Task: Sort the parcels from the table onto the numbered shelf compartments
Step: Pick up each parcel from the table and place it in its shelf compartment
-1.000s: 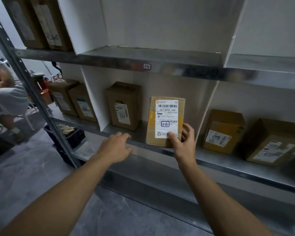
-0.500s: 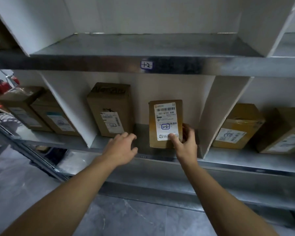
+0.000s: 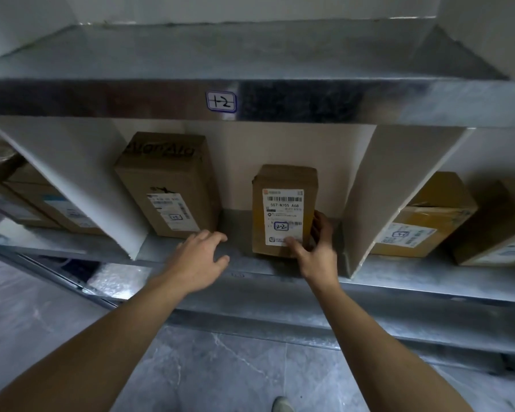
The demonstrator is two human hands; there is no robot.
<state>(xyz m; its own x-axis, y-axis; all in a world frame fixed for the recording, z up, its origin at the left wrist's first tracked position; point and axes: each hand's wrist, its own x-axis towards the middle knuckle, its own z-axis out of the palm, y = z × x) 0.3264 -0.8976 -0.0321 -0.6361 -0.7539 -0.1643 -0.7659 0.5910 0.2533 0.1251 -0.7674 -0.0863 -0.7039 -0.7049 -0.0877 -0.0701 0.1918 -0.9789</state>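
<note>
On shelf (image 3: 241, 264), parcel (image 3: 283, 211) within fingers (image 3: 320, 226), right hand (image 3: 315, 257)

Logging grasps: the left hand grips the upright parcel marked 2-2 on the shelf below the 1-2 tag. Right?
No: the head view shows the right hand gripping that parcel below the 1-2 tag; the left hand holds nothing.

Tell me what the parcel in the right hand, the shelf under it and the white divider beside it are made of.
Parcel, gripped by the right hand: brown cardboard, matte, judging by its folded top flaps, with a smooth white paper label. Shelf: sheet metal, likely galvanised steel, given its mottled grey sheen and reflections. Divider: white matte board, possibly foam or plastic; I cannot tell which.
</note>
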